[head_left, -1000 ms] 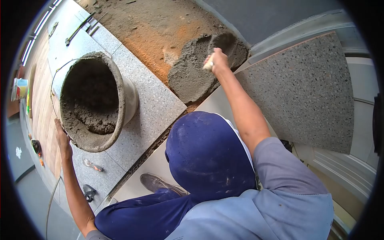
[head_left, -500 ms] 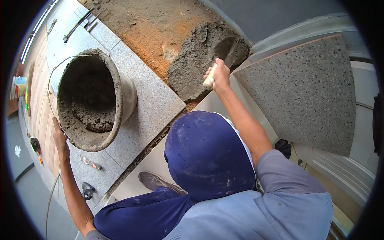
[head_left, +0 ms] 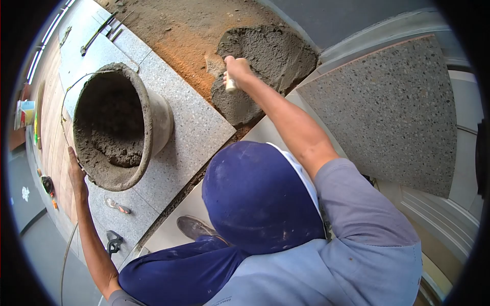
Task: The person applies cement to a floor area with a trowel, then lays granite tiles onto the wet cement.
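Note:
My right hand [head_left: 238, 71] is wrapped round the pale handle [head_left: 231, 85] of a trowel, over the left part of the spread wet mortar [head_left: 275, 53]. Most of the trowel's blade is hidden behind the hand. At the left, my left hand [head_left: 76, 173] grips the lower left rim of a bucket [head_left: 162, 120], which is tilted with its mouth towards me. Grey mortar [head_left: 109, 150] lies inside the bucket. A thin wire handle [head_left: 63, 109] loops from the bucket's rim.
A speckled slab [head_left: 388, 112] leans at the right. Speckled floor tiles [head_left: 196, 120] lie under the bucket. A small tool [head_left: 118, 205], a black clamp-like object [head_left: 113, 241] and long dark bars [head_left: 97, 35] rest on the tiles. Bare soil [head_left: 168, 25] lies at the top.
My right hand has moved left across the mortar with the trowel, and the mortar's upper part looks more spread. The bucket and my left hand have hardly moved.

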The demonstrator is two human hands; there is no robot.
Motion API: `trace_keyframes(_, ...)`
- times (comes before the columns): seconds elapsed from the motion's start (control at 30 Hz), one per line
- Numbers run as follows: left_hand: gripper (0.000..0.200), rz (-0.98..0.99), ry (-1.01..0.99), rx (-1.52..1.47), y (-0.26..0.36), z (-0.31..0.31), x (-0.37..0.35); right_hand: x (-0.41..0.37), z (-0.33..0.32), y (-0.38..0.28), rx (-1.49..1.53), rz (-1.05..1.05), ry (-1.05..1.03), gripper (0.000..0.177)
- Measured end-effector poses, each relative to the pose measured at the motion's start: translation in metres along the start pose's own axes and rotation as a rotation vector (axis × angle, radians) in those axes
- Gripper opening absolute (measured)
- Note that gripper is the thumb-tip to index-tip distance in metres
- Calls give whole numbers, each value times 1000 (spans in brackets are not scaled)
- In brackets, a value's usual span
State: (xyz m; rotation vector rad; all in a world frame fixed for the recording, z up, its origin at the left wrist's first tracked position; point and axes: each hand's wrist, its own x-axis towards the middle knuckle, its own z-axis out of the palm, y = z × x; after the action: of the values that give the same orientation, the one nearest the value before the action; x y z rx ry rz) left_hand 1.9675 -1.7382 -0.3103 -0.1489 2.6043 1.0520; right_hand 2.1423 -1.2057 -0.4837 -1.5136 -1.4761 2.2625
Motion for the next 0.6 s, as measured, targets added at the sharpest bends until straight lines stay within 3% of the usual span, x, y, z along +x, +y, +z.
trace_keyframes(0.1, 80, 20, 54, -60, 15, 10, -13, -15, -37, 11, -60, 21, -132, 27)
trace_keyframes(0.23, 78, 24, 28, 33, 3, 3, -4, -49, -83, 20, -136, -76, 92, 27)
trace_keyframes(0.33, 75, -14, -23, -57, 7, 2, 2, -57, -85, 34, -529, -49, -68, 28)
trace_keyframes(0.4, 70, 35, 52, -169, 3, 9, -3, -36, -101, 31, -570, -97, -160, 34)
trace_keyframes(0.47, 68, -16, 179, -143, 13, 17, -11, -72, -93, -12, -881, -267, -93, 35)
trace_keyframes(0.5, 56, 14, 198, -149, 21, 20, -16, -82, -92, -29, -987, -317, -52, 32)
trace_keyframes(0.6, 58, 36, 178, -166, 28, 20, -16, -118, -83, -86, -1104, -778, -51, 33)
